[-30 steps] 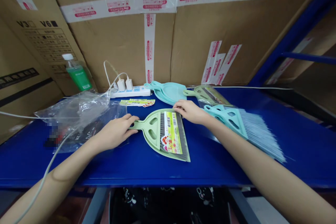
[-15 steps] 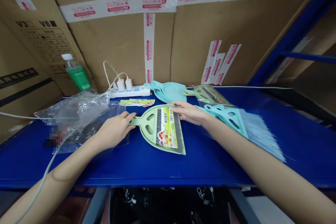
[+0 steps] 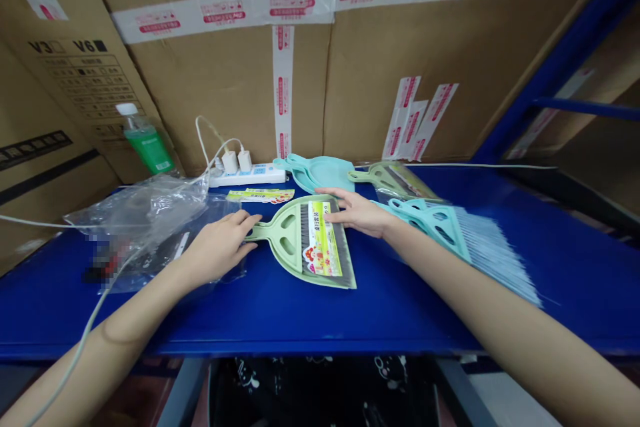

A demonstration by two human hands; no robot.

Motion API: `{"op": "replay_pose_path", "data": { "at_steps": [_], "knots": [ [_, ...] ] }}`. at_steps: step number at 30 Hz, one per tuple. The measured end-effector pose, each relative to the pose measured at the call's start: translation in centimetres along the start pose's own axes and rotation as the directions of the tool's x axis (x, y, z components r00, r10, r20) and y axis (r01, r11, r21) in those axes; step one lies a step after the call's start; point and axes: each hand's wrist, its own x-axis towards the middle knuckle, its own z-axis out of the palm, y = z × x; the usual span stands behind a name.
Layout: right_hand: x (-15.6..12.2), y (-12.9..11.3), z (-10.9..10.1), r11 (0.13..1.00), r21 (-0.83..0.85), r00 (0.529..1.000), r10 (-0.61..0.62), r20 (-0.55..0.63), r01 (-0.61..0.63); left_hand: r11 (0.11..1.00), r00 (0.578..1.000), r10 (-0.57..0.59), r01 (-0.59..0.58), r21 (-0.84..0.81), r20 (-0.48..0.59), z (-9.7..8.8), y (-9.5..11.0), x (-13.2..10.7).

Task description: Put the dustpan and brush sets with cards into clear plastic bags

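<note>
A light green dustpan (image 3: 280,267) lies near the middle of the blue table, its handle toward the left. Nested in it is a matching hand brush (image 3: 290,245) with grey bristles, and across the bristles sits a yellow-and-white printed label card (image 3: 325,240). My left hand (image 3: 223,245) pinches the handle end between thumb and fingers. At the far right edge of the pan, my right hand (image 3: 357,213) has its thumb over the label and its fingers at the rim; the fingertips' undersides are hidden.
Light blue dustpans (image 3: 325,173) lie behind, beside a bagged green set (image 3: 395,180). Light blue brushes (image 3: 450,227) lie right. A clear plastic bag (image 3: 150,207), a power strip (image 3: 250,175), loose label cards (image 3: 260,195) and a green-labelled bottle (image 3: 147,140) are left. White cables cross the left side.
The green dustpan with its brush has turned slightly and shifted a little to the right. My right thumb now shows over the label card. My left hand stays at the handle.
</note>
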Motion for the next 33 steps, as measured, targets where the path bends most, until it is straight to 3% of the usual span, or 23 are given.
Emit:
{"op": "replay_pose_path", "data": {
  "at_steps": [4, 10, 13, 20, 26, 31, 33],
  "knots": [
    [0.2, 0.1, -0.4, 1.000, -0.008, 1.000, -0.014, -0.002, 0.014, 0.999, 0.999, -0.002, 0.005, 0.047, -0.052, -0.1, 0.0, -0.1],
    [0.7, 0.7, -1.3, 0.998, -0.022, 0.998, -0.051, 0.024, 0.052, 0.983, 0.991, -0.131, 0.126, 0.136, 0.028, -0.2, 0.3, 0.0],
    [0.7, 0.7, -1.6, 0.995, -0.027, 0.995, -0.090, 0.039, 0.092, 0.983, 0.991, -0.130, 0.126, 0.135, 0.025, -0.3, 0.2, 0.0],
    [0.3, 0.1, -2.0, 0.991, -0.051, 0.993, -0.121, 0.011, 0.121, 0.995, 0.990, -0.080, 0.087, -0.052, 0.119, -0.8, -0.3, -0.4],
    [0.1, -0.1, -2.2, 0.988, -0.051, 0.990, -0.142, 0.022, 0.143, 0.956, 0.997, 0.042, -0.023, -0.293, 0.059, 0.0, -0.2, -0.3],
    [-0.1, -0.4, -1.9, 0.993, -0.050, 0.994, -0.111, 0.003, 0.111, 0.990, 0.989, -0.108, 0.098, -0.100, -0.103, -0.2, 0.2, -0.3],
    [-0.3, -0.4, -1.8, 0.994, -0.046, 0.995, -0.097, -0.003, 0.097, 0.988, 0.983, -0.156, 0.155, -0.020, -0.096, -0.3, 0.4, -0.2]
  ]
}}
